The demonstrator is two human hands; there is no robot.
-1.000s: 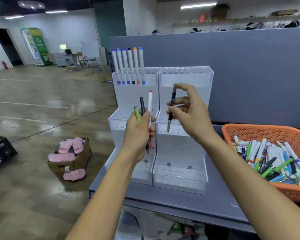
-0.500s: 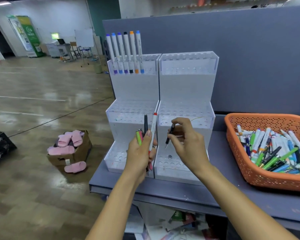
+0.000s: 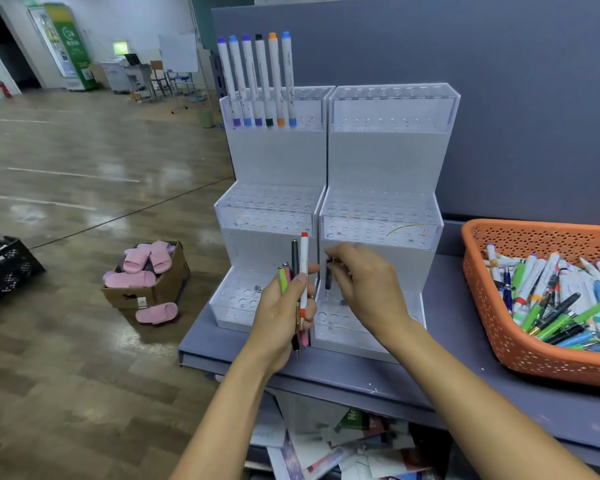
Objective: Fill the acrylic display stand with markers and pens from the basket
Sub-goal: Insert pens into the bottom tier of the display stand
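Two three-tiered acrylic display stands (image 3: pixel 388 161) sit side by side on the grey table. Several white markers (image 3: pixel 257 81) with coloured caps stand in the left stand's top tier. My left hand (image 3: pixel 284 313) grips a bundle of pens (image 3: pixel 300 271): a red-capped white marker, a dark pen, a green one and a pink one. My right hand (image 3: pixel 364 285) pinches a black pen (image 3: pixel 328 277) upright, its tip down at a hole in the right stand's bottom tier. The orange basket (image 3: pixel 492 327) at the right is full of pens and markers.
A grey partition wall (image 3: pixel 499 98) stands behind the stands. On the floor to the left are a cardboard box of pink slippers (image 3: pixel 146 278) and a black crate (image 3: pixel 4 268). Papers lie under the table edge (image 3: pixel 326 379).
My right hand has lowered the black pen from in front of the top tier down to the bottom tier. My left hand with its bundle has also dropped, and the view has tilted down.
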